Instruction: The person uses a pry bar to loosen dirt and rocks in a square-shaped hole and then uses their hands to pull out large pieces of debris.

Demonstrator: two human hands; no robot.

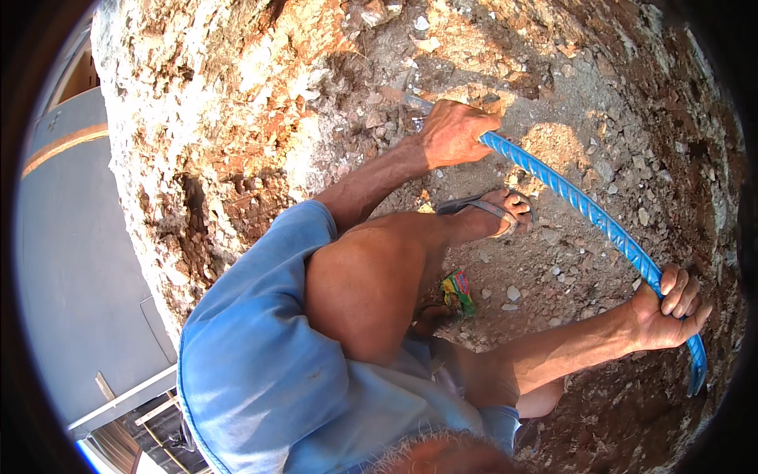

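Note:
A long blue ribbed crowbar runs slantwise from the upper middle to the lower right, its line bent in this view. My left hand is closed round the bar near its far end, where a bare grey tip sticks out beside rubble. Closer to the other end, my right hand wraps its fingers round the shaft. Past that fist, a short blue end points downward. The left hand's fingers are partly hidden by its back.
Crumbly, stony earth rises at the left, with loose rubble below the bar. My sandalled foot stands between my hands. A green wrapper lies near my leg. Grey panels stand at the far left.

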